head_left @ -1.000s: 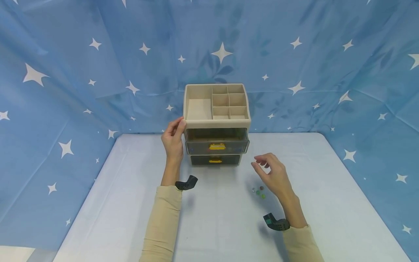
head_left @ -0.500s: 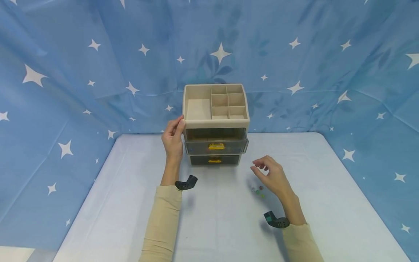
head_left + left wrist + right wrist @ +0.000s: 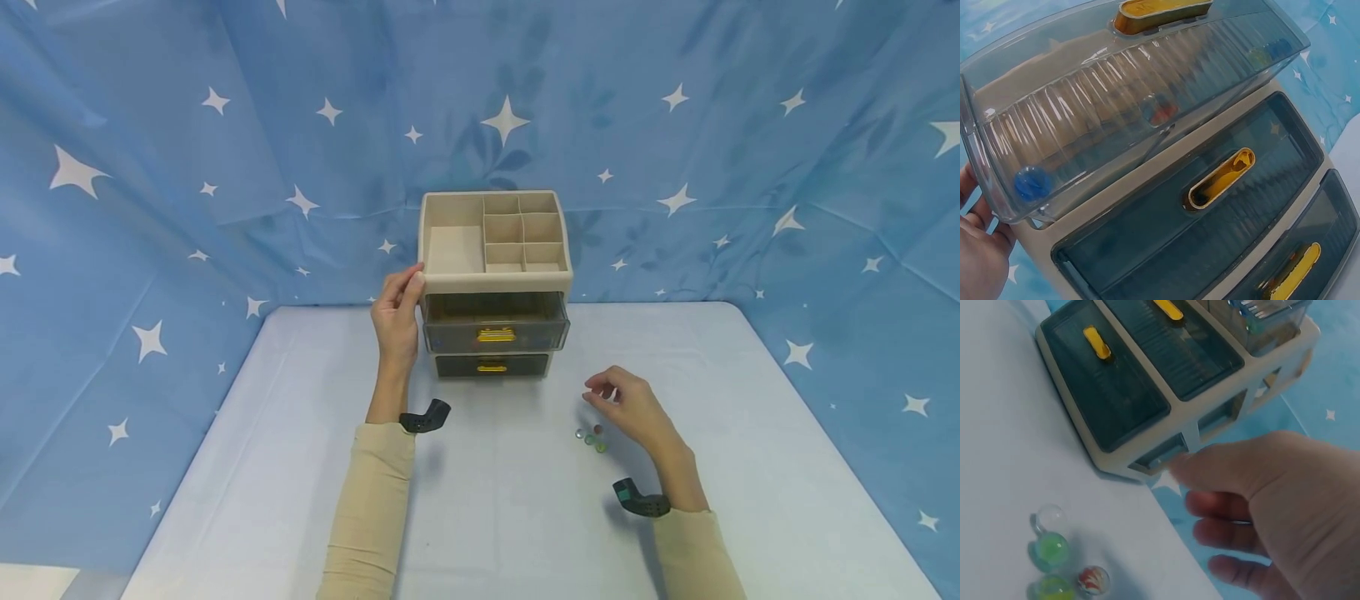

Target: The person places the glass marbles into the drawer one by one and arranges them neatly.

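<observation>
A beige drawer organizer (image 3: 497, 283) stands at the back of the table, its clear top drawer (image 3: 450, 337) pulled out. My left hand (image 3: 396, 315) holds the organizer's left front edge, thumb at the front and fingers along the side. Through the drawer in the left wrist view show a blue marble (image 3: 1033, 183), a red-and-clear marble (image 3: 1159, 110) and others at the far end. My right hand (image 3: 626, 406) hovers loosely curled with nothing in it, beside a clear marble (image 3: 1051, 519), a green marble (image 3: 1052, 549), a yellow-green marble (image 3: 1055, 589) and a red-and-white marble (image 3: 1094, 580).
Below the pulled-out drawer, dark drawers with gold handles, such as the lower drawer (image 3: 1197, 206), are closed. Divided compartments (image 3: 525, 229) top the organizer. A white cloth covers the table (image 3: 480, 517); a blue star-patterned curtain (image 3: 300, 150) hangs behind and at both sides.
My right hand has shifted slightly down and right, its thumb and fingertips coming closer together, and the marbles show more fully. My left hand and the drawer stay where they were.
</observation>
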Action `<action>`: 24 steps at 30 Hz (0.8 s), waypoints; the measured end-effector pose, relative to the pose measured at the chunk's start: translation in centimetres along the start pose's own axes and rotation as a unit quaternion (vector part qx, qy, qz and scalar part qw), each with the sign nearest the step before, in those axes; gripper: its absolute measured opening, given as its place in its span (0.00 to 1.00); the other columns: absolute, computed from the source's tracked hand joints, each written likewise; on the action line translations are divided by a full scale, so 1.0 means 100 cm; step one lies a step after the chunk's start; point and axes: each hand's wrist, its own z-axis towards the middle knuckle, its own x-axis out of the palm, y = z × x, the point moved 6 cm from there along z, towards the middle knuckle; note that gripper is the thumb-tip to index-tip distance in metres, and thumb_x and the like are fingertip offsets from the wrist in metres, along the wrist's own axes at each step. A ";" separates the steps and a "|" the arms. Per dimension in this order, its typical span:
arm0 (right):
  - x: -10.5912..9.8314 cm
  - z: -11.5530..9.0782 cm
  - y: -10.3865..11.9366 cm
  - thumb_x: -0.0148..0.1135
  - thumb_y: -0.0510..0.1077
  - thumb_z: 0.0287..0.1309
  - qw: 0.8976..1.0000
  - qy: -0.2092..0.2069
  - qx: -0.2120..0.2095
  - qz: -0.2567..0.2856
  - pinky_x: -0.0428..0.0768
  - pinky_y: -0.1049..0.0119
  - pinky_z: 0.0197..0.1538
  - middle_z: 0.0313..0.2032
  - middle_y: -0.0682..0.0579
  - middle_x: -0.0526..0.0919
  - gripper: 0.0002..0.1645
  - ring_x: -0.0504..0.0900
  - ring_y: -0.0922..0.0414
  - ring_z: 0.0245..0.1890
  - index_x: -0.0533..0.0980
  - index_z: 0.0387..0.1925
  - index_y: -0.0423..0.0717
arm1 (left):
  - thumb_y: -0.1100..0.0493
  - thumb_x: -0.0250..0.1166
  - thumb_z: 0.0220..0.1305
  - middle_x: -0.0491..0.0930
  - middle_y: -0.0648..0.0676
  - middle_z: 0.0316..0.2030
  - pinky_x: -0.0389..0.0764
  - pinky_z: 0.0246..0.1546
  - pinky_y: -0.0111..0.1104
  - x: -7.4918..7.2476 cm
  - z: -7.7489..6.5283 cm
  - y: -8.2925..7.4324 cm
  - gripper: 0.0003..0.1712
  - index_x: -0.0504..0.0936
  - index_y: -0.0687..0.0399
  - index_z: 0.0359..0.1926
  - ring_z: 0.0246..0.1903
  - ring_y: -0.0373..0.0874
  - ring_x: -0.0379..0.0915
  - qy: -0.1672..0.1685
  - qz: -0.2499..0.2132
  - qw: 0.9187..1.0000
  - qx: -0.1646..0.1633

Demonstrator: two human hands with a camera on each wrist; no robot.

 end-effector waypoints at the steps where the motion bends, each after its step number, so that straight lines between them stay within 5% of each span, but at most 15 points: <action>1: 0.001 0.000 -0.002 0.71 0.38 0.56 1.000 0.013 0.012 0.001 0.78 0.66 0.38 0.31 0.53 0.84 0.09 0.78 0.57 0.33 0.83 0.39 0.41 | 0.61 0.64 0.69 0.78 0.45 0.39 0.71 0.37 0.27 0.000 0.000 0.000 0.17 0.83 0.72 0.52 0.36 0.37 0.70 0.002 0.000 1.000 0.001; 8: 0.004 -0.003 -0.015 0.69 0.40 0.59 0.992 0.106 0.074 0.003 0.74 0.67 0.36 0.31 0.53 0.82 0.10 0.76 0.59 0.34 0.83 0.41 0.41 | 0.60 0.63 0.70 0.79 0.45 0.41 0.73 0.39 0.26 0.000 0.000 0.000 0.17 0.82 0.69 0.53 0.38 0.37 0.72 0.005 0.024 1.000 -0.002; 17: 0.006 -0.008 -0.023 0.68 0.43 0.60 0.982 0.154 0.110 0.008 0.76 0.64 0.39 0.33 0.53 0.81 0.11 0.76 0.58 0.35 0.82 0.42 0.43 | 0.60 0.60 0.72 0.80 0.41 0.39 0.73 0.38 0.26 0.002 0.003 0.000 0.16 0.81 0.69 0.51 0.36 0.35 0.71 0.015 0.046 0.999 -0.001; 24: 0.012 -0.013 -0.026 0.68 0.40 0.58 0.972 0.200 0.125 0.023 0.77 0.62 0.42 0.34 0.53 0.82 0.10 0.76 0.57 0.36 0.83 0.41 0.43 | 0.64 0.58 0.72 0.75 0.38 0.36 0.68 0.37 0.27 0.008 -0.003 -0.021 0.15 0.80 0.72 0.53 0.34 0.34 0.66 0.018 0.061 0.998 0.003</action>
